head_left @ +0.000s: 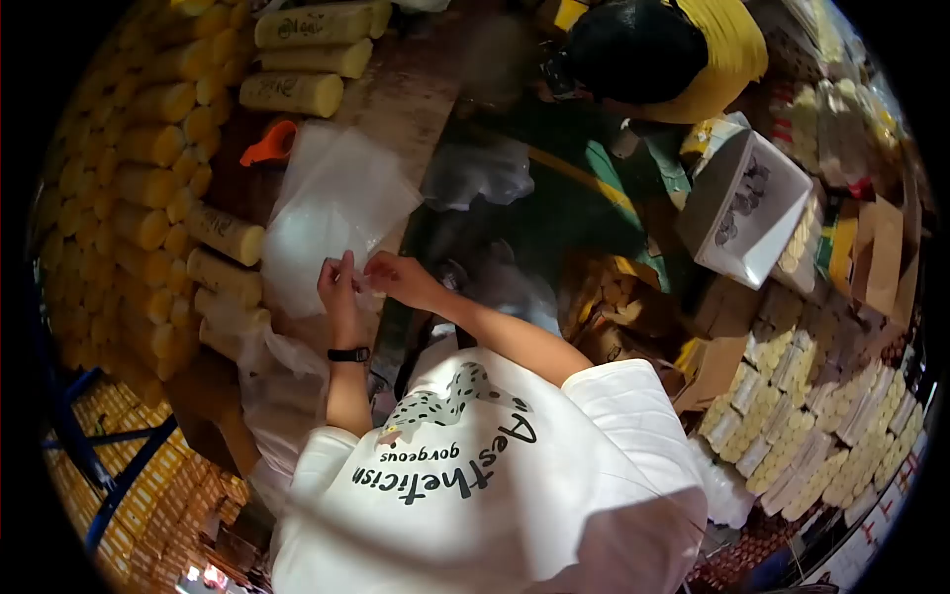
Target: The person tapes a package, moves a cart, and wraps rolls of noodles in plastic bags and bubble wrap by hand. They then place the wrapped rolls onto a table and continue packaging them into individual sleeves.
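Clear plastic bags (332,203) lie in a loose flat stack on the table before me. At their near edge, my left hand (339,280), with a black band on its wrist, has its fingers closed on thin plastic. My right hand (404,280) comes in from the right and pinches the same film close by, at the table's edge. A bit of translucent film shows between the two hands. Left of the stack lie pale yellow cylinders (226,234), and an orange tape dispenser (270,144) sits behind them.
Yellow cylinders (148,223) are piled high at left, with more cylinders (292,94) at the table's far end. A person in yellow (727,59) bends at the far right. A white foam box (727,208) and packed bundles (821,426) stand at right.
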Motion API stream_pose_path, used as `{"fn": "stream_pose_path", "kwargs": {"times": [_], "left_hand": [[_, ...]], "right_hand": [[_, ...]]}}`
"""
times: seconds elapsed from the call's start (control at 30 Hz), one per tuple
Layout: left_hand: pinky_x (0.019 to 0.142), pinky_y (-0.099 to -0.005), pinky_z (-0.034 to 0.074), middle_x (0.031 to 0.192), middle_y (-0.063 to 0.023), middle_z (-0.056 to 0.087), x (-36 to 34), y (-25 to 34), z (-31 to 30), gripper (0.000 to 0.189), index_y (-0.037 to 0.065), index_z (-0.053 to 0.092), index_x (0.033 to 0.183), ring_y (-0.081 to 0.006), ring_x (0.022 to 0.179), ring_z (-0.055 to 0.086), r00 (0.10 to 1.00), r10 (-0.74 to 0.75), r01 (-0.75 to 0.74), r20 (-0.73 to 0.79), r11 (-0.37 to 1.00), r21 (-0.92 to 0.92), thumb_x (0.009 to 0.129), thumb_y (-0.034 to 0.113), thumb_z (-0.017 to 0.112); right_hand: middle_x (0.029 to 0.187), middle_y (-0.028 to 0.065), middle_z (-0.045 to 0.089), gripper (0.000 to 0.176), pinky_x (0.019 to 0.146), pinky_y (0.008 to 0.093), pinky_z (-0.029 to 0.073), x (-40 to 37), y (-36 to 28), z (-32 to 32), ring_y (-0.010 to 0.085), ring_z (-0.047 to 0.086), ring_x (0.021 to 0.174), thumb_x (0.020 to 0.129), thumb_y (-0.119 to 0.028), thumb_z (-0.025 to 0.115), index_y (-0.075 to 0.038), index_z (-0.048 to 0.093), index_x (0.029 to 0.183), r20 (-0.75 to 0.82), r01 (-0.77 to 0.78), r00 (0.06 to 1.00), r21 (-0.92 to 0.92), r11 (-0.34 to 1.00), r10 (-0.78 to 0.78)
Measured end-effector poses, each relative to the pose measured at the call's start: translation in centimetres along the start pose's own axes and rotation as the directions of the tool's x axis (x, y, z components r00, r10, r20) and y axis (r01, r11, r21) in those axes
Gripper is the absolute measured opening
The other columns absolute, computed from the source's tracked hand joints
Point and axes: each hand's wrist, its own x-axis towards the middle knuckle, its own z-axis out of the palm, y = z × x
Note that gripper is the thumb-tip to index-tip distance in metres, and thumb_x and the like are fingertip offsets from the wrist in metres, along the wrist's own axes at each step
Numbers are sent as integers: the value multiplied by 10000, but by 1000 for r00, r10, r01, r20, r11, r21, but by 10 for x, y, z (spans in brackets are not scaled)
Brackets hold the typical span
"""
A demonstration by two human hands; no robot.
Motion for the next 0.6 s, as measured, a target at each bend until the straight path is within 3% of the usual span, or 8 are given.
{"fn": "stream_pose_path", "kwargs": {"times": [0.1, 0.2, 0.3, 0.4, 0.5, 0.53, 0.6], "left_hand": [[583, -221, 366, 675, 12, 498, -25, 14, 16, 207, 85, 496, 730, -74, 619, 460, 1000, 26, -23, 16, 990, -136, 873, 169, 621], [644, -228, 392, 768, 6, 519, -33, 3, 23, 104, 64, 539, 847, -82, 706, 478, 997, 13, 2, 73, 978, -208, 863, 128, 619], [662, -234, 396, 839, 2, 530, -21, -38, -7, 98, 68, 540, 930, -84, 737, 478, 978, -118, 161, 175, 952, -259, 866, 106, 605], [754, -270, 433, 921, -30, 547, -28, -39, -11, 97, 89, 544, 979, -133, 859, 532, 977, -78, 145, 200, 928, -344, 890, 108, 577], [798, -284, 454, 902, -41, 580, -52, -3, 11, 98, 70, 549, 950, -158, 909, 567, 977, -199, 149, -76, 892, -428, 868, 102, 592], [866, -331, 460, 895, -66, 599, -51, -7, 2, 84, 56, 552, 933, -191, 989, 568, 980, -191, 135, -53, 837, -531, 870, 105, 576], [874, -332, 459, 893, -69, 598, -44, -41, -30, 90, 49, 552, 938, -196, 979, 570, 973, -207, 207, 106, 564, -800, 874, 110, 562]], "right_hand": [[783, 41, 613, 247, 651, 266, 472, -10, 4, 1, 131, 587, 728, 799, -171, 677, -18, 580, 967, 1, 36, 999, 109, 993, -37], [757, 28, 613, 209, 632, 250, 465, -12, 9, -18, 118, 575, 693, 803, -179, 670, -14, 595, 909, 62, 8, 998, -65, 998, -4], [712, 40, 607, 183, 612, 241, 460, -14, 16, -34, 111, 571, 663, 800, -171, 668, -4, 601, 829, 141, -202, 976, 291, 935, 167], [666, 56, 598, 178, 574, 236, 457, -15, 4, -52, 104, 569, 621, 797, -137, 653, 8, 576, 730, -16, -198, 979, 185, 963, 205], [653, 64, 594, 157, 531, 246, 453, -5, 12, -64, 107, 568, 593, 796, -92, 630, 10, 541, 717, -172, -141, 976, -20, 990, 135], [653, 70, 589, 130, 510, 257, 452, -6, 4, -62, 122, 569, 582, 793, -55, 609, 0, 513, 725, -198, -77, 976, 68, 995, 89], [655, 124, 592, 120, 561, 314, 461, 0, 5, -59, 209, 601, 616, 765, -69, 614, -1, 522, 800, -211, -19, 977, -77, 997, 2]]}}
